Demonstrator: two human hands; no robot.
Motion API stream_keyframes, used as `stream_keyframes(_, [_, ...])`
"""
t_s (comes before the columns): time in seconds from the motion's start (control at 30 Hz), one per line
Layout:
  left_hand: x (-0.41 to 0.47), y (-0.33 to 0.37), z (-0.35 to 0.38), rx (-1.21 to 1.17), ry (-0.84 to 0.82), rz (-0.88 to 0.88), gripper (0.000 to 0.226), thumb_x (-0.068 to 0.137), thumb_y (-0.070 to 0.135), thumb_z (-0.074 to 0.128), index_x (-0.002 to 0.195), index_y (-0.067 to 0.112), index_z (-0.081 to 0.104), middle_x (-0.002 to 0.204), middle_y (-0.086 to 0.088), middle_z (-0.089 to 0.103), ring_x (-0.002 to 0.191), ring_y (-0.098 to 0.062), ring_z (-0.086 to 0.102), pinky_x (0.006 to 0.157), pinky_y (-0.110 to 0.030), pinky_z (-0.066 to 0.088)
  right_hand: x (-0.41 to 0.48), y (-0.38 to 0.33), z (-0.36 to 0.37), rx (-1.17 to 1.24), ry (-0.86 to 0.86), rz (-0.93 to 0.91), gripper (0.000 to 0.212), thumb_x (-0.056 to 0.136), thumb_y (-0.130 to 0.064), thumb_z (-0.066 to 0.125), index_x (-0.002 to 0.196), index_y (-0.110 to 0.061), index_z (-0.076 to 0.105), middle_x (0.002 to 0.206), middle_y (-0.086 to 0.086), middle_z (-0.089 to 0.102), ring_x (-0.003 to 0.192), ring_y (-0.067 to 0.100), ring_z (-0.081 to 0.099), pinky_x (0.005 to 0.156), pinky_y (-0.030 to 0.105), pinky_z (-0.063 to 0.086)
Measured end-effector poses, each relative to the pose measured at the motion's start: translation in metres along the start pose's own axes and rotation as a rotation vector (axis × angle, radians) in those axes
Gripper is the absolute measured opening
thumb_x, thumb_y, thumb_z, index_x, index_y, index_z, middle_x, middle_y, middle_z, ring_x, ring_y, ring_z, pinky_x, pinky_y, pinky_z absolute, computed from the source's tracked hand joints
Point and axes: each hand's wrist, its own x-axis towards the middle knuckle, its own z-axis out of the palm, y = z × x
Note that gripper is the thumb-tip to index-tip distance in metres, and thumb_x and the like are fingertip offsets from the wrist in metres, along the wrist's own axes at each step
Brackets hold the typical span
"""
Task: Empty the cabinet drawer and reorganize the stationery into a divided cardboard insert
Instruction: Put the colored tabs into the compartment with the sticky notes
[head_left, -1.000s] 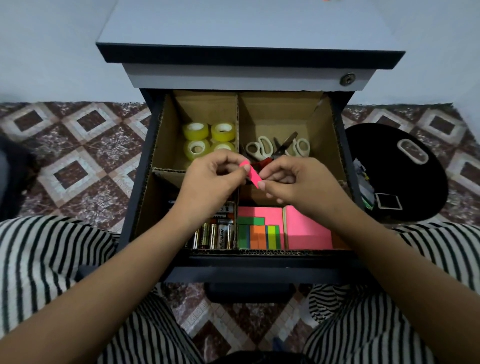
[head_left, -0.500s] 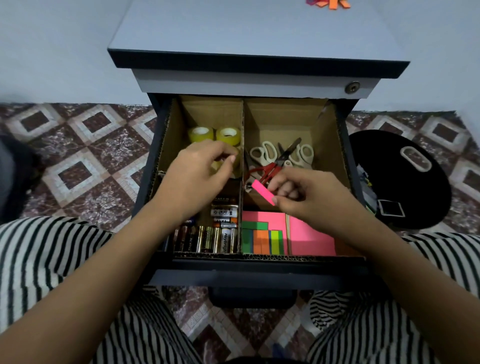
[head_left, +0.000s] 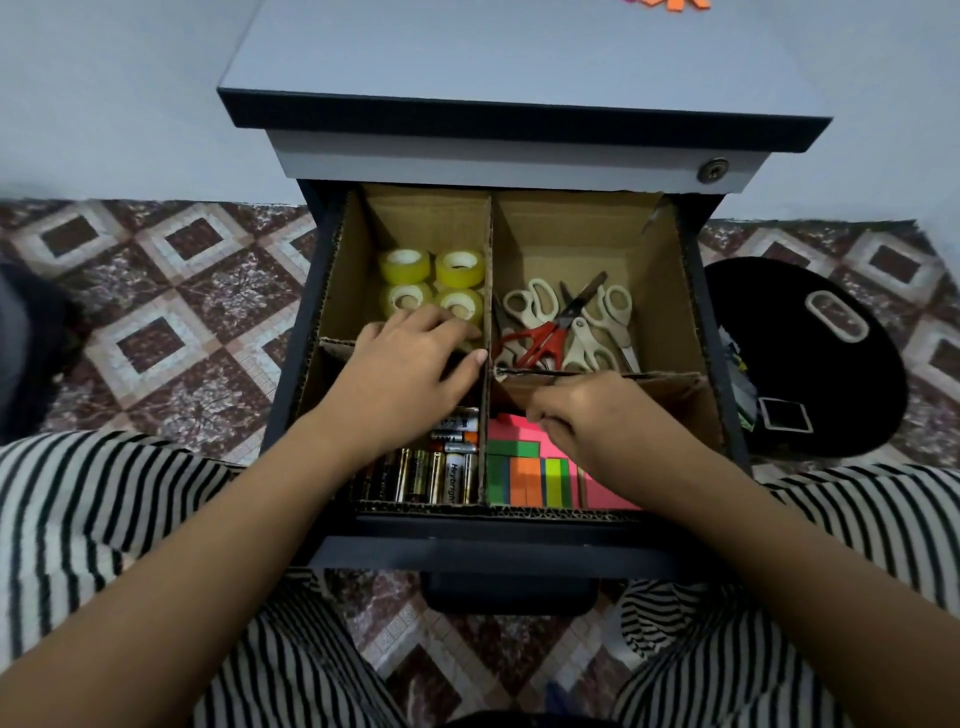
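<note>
We look down into the open drawer (head_left: 498, 545) of a grey cabinet (head_left: 519, 78), where the cardboard insert (head_left: 670, 291) splits the space into four compartments. The far left one holds four yellow tape rolls (head_left: 431, 283); the far right one holds scissors (head_left: 566, 327), several with cream handles and one with red. In the near left compartment batteries (head_left: 436, 473) lie side by side, and in the near right one sit pink notes (head_left: 519, 428) with green, orange and yellow flags (head_left: 530, 480) on top of them. Our left hand (head_left: 405, 374) lies palm down over the cross divider on the left side, fingers loosely spread toward the tape rolls and the thumb reaching the centre divider; we see nothing held in it. Our right hand (head_left: 597, 410) is curled into the near right compartment, fingertips down at the pink notes; whether it grips anything we cannot tell. A black round bag (head_left: 810, 364) lies on the tiled floor (head_left: 156, 312) to the right of the drawer. Striped trousers (head_left: 78, 519) frame the view on both sides.
</note>
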Motion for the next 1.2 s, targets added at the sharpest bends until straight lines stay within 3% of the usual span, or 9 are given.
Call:
stream_keyframes(0.37, [0.0, 0.0, 0.0, -0.018, -0.018, 0.004, 0.039, 0.095, 0.04, 0.039, 0.126, 0.023, 0.054, 0.127, 0.003, 0.052, 0.119, -0.019, 0.045, 0.099, -0.041, 0.034, 0.007, 0.0, 0.017, -0.107, -0.06, 0.018, 0.024, 0.091, -0.005, 0.047, 0.105, -0.019, 0.061, 0.094, -0.001, 0.064, 0.084, 0.018, 0.061, 0.076, 0.033, 0.052])
stream_keyframes(0.6, [0.0, 0.0, 0.001, -0.02, -0.012, -0.001, 0.037, 0.095, 0.039, 0.041, 0.124, 0.022, 0.055, 0.125, 0.002, 0.053, 0.118, -0.02, 0.046, 0.097, -0.04, 0.034, 0.006, -0.003, 0.018, -0.191, -0.103, 0.0, 0.02, 0.087, -0.004, 0.049, 0.098, -0.018, 0.059, 0.092, -0.001, 0.057, 0.081, 0.021, 0.059, 0.065, 0.029, 0.046])
stream_keyframes(0.77, [0.0, 0.001, 0.001, -0.022, -0.008, -0.002, 0.037, 0.095, 0.038, 0.041, 0.124, 0.022, 0.056, 0.125, 0.002, 0.054, 0.119, -0.019, 0.046, 0.097, -0.039, 0.033, 0.005, -0.006, 0.017, -0.208, -0.101, -0.002, 0.026, 0.089, -0.005, 0.046, 0.109, -0.018, 0.059, 0.103, 0.001, 0.058, 0.09, 0.022, 0.061, 0.073, 0.031, 0.05])
stream_keyframes(1.03, [0.0, 0.0, 0.001, -0.035, -0.001, 0.003, 0.036, 0.095, 0.038, 0.041, 0.124, 0.021, 0.056, 0.126, 0.003, 0.054, 0.12, -0.018, 0.046, 0.099, -0.04, 0.033, 0.005, -0.005, 0.016, -0.221, -0.102, -0.031, 0.028, 0.089, -0.006, 0.047, 0.11, -0.019, 0.059, 0.104, -0.001, 0.058, 0.093, 0.02, 0.059, 0.075, 0.028, 0.046])
stream_keyframes(1.2, [0.0, -0.001, 0.002, -0.04, -0.008, 0.007, 0.036, 0.095, 0.038, 0.041, 0.124, 0.022, 0.056, 0.125, 0.003, 0.054, 0.12, -0.018, 0.046, 0.099, -0.04, 0.034, 0.006, 0.0, 0.018, -0.18, -0.057, -0.037, 0.027, 0.091, -0.008, 0.047, 0.113, -0.019, 0.059, 0.105, -0.002, 0.059, 0.092, 0.019, 0.06, 0.076, 0.03, 0.051])
